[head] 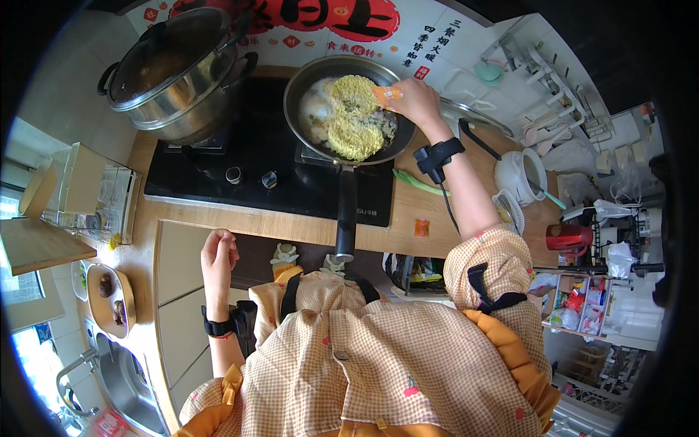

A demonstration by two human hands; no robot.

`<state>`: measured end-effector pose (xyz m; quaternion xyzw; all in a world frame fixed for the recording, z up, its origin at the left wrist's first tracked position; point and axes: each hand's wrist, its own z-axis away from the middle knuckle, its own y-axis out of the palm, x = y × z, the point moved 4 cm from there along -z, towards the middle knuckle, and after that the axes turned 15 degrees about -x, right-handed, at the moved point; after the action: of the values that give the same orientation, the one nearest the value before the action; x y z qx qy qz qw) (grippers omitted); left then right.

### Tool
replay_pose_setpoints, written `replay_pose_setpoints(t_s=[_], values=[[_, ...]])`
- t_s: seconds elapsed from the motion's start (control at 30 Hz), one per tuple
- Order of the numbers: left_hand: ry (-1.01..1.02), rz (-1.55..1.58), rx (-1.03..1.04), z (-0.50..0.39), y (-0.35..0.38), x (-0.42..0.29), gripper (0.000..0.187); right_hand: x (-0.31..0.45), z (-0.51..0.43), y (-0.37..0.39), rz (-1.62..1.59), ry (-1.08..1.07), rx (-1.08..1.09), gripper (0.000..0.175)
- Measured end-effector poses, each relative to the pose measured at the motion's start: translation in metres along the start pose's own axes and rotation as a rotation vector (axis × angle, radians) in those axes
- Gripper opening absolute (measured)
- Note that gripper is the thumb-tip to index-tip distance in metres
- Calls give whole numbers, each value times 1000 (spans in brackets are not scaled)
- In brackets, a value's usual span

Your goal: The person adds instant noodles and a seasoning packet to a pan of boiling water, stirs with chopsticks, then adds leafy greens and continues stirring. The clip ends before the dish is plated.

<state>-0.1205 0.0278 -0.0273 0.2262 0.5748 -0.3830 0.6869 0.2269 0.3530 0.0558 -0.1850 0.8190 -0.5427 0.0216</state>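
My right hand (418,102) grips an orange seasoning sachet (386,96) above the right side of a frying pan (289,112). Two round instant noodle cakes, one farther back (354,90) and one nearer (356,141), rest in the pan. Around them is cloudy, bubbling liquid (315,104) with whitish and dark green bits. The pan sits on a black gas hob (207,175), its black handle (347,213) pointing toward me. My left hand (218,255) hangs in front of the counter edge, fingers curled, with nothing visible in it.
A lidded steel steamer pot (175,106) occupies the left burner. Right of the hob lie a green scallion piece (418,183), another orange sachet (421,228), a glass lid (480,116) and a white pot (513,175). A dish with brown items (97,273) stands left, near the sink (128,388).
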Motion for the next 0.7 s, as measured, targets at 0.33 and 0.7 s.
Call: replay_pose_setpoints(t_s=[0.33,0.7], values=[[-23,25,31,3,4,0,15,20,3,-1,-124,-138,-27,28],[-63,32,50,3,7,5,14,30,13,-5,-159,-141,-72,20]])
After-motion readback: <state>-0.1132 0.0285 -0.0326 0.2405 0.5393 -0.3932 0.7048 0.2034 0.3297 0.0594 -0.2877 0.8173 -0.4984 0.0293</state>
